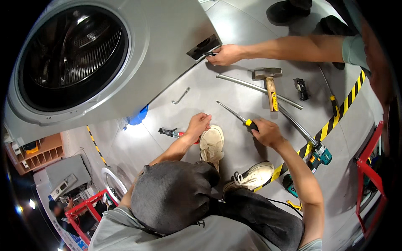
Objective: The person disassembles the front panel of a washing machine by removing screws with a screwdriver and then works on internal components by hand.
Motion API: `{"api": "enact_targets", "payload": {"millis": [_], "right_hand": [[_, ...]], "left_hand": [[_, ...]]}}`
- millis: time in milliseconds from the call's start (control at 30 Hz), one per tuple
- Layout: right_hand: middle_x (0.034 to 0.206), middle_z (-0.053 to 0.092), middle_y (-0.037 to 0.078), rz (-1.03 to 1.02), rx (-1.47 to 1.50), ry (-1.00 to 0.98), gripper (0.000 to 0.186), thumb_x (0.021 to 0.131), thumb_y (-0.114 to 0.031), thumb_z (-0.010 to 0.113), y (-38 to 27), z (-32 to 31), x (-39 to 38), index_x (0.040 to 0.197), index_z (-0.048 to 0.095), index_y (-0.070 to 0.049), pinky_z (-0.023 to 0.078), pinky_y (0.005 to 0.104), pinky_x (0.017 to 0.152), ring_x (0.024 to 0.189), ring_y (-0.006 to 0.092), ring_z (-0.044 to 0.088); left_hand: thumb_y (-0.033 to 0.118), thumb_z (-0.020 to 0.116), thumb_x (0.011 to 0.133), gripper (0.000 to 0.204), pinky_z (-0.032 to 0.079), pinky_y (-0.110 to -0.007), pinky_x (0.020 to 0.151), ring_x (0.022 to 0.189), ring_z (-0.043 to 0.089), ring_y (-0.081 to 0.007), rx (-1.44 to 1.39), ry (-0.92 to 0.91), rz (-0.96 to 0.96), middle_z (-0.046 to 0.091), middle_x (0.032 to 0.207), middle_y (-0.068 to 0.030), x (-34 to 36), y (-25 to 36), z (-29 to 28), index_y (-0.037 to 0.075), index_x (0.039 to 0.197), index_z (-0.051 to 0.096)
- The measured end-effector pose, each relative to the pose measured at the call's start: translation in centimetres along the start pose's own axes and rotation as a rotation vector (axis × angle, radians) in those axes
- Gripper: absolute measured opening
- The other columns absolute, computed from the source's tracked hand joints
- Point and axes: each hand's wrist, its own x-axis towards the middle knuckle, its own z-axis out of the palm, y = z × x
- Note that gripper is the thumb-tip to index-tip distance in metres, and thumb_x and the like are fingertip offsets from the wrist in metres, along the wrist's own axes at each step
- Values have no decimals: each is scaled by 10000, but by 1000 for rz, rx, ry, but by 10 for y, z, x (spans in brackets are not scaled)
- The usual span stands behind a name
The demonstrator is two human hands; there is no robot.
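My right hand (267, 133) is wrapped round the yellow and black handle of a screwdriver (234, 112). Its long shaft points up and left over the floor, the tip apart from everything. My left hand (198, 126) is just above the toe of my left shoe (212, 144), thumb and fingers pinched together; whatever is between them is too small to make out. Beside that wrist lie red-handled pliers (171, 132). Ahead, a grey washing machine (167, 50) leans at an angle. Another person's hand (226, 55) reaches with a dark piece into the open pocket (204, 47) at its lower corner.
On the floor lie a small wrench (181, 96), a metal tube (259, 90), a hammer (272, 90), a black part (301, 88), a second screwdriver (333, 102) and a teal power tool (320, 154). Striped tape (331, 125) crosses at right, near a red frame (368, 175). A blue object (138, 116) sits under the machine.
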Motion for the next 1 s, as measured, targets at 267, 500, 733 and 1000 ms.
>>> {"api": "enact_targets", "payload": {"millis": [267, 500, 733, 1000], "right_hand": [[877, 632, 137, -41, 5, -15, 343, 784, -213, 651, -2, 2, -3, 1078, 603, -43, 508, 403, 751, 841, 335, 626], [950, 622, 154, 37, 55, -107, 332, 805, -173, 644, -7, -2, -3, 1103, 592, -36, 493, 399, 801, 911, 354, 603], [969, 627, 155, 35, 39, -130, 348, 806, -161, 646, -8, -3, -1, 1126, 583, -37, 498, 396, 814, 922, 354, 606], [968, 629, 152, 77, 32, -178, 344, 809, -172, 643, -13, -6, 2, 1119, 585, -35, 499, 393, 821, 923, 349, 610]], "left_hand": [[293, 603, 941, 263, 425, -234, 613, 664, 521, -86, -97, -55, 23, 563, 751, -3, 2, -9, 2, 33, 901, 586], [300, 596, 933, 268, 409, -233, 589, 656, 517, -79, -90, -35, 12, 565, 750, -4, 7, -11, 7, 37, 885, 590], [304, 600, 925, 282, 409, -228, 570, 654, 534, -80, -50, -28, 5, 571, 747, -14, 8, -9, 8, 25, 887, 596], [313, 611, 918, 291, 418, -226, 559, 665, 552, -88, -56, -22, -14, 578, 762, -25, 14, -14, 8, 23, 906, 604]]}}
